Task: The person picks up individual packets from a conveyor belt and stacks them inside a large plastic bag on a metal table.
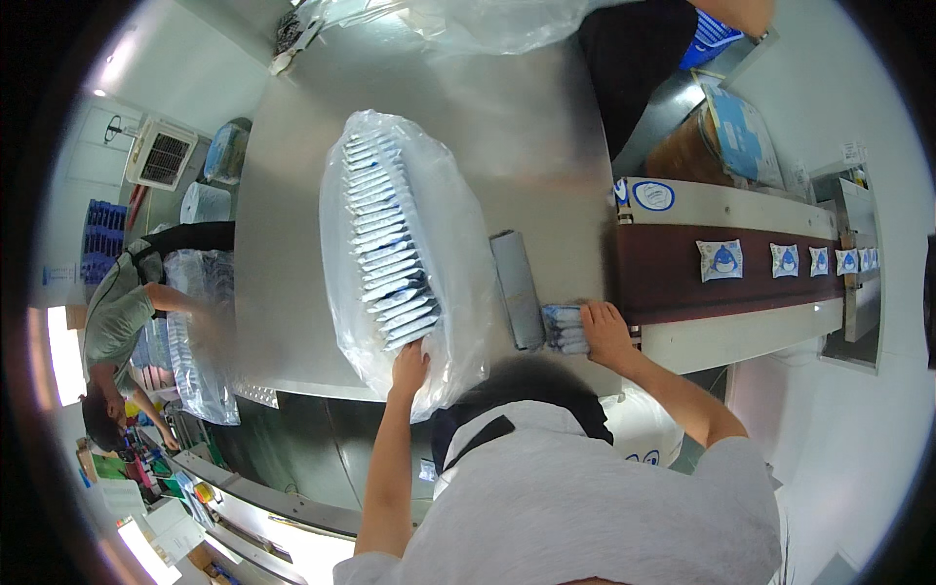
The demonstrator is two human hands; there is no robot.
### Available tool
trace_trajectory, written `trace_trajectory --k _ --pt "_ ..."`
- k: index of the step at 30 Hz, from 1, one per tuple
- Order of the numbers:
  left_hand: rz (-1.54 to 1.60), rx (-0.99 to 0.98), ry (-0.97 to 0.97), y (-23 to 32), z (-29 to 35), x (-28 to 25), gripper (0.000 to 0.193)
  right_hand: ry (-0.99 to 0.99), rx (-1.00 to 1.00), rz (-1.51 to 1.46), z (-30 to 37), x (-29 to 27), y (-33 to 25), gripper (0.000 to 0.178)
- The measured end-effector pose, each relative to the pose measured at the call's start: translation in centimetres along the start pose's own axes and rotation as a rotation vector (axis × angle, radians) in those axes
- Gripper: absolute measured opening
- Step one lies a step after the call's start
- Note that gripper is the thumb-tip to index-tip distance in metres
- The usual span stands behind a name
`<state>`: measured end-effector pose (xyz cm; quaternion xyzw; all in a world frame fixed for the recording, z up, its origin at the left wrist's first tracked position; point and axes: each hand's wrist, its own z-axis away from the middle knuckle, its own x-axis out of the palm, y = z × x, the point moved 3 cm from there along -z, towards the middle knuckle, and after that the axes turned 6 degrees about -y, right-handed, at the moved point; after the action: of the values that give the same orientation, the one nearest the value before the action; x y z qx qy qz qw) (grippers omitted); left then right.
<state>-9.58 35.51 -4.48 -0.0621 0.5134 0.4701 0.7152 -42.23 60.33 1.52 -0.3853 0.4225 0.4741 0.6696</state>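
Packet row [390,234], in a clear bag [453,234] on the metal table [526,127]: left hand [410,368], the nearer of 2, touches its near end, grip unclear from here; right hand [606,334] grasps a small packet stack [564,329]; the row's long axis extends forward, slightly leftward.

Head camera, fisheye: worn on the head, looking steeply down past a grey shirt [575,487] at the metal table [283,253], close. Left hand [410,369] and right hand [606,336] below frame centre; conveyor belt [673,285] right; walls [819,448] curve toward rim.
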Motion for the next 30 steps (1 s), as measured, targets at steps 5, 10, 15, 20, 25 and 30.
trace_trajectory --k 5,10,15,20,25,30 --pt "-0.038 -0.010 -0.048 0.2 -0.3 -0.6 0.044 -0.329 0.371 -0.385 -0.2 -4.4 -0.3 0.093" --pt "-0.044 0.028 0.000 -0.9 -0.5 0.6 0.043 -0.275 -0.046 -1.044 -3.4 -11.6 -4.8 0.101" --pt "-0.159 0.245 0.229 -0.4 0.8 1.2 0.048 -0.892 -0.534 -1.165 -13.9 -7.0 -17.0 0.079" --pt "0.166 0.170 0.236 -0.7 2.4 2.8 0.051 -1.211 -0.413 -1.063 -20.6 -5.9 -25.2 0.072" --pt "-0.403 0.262 -0.306 1.2 7.2 5.6 0.049 -0.440 -0.453 -0.280 -19.0 -5.7 -28.0 0.090" --pt "-0.397 0.243 -0.605 3.2 8.5 1.0 0.049 -0.121 -0.312 0.158 -15.8 -2.5 -28.8 0.084"
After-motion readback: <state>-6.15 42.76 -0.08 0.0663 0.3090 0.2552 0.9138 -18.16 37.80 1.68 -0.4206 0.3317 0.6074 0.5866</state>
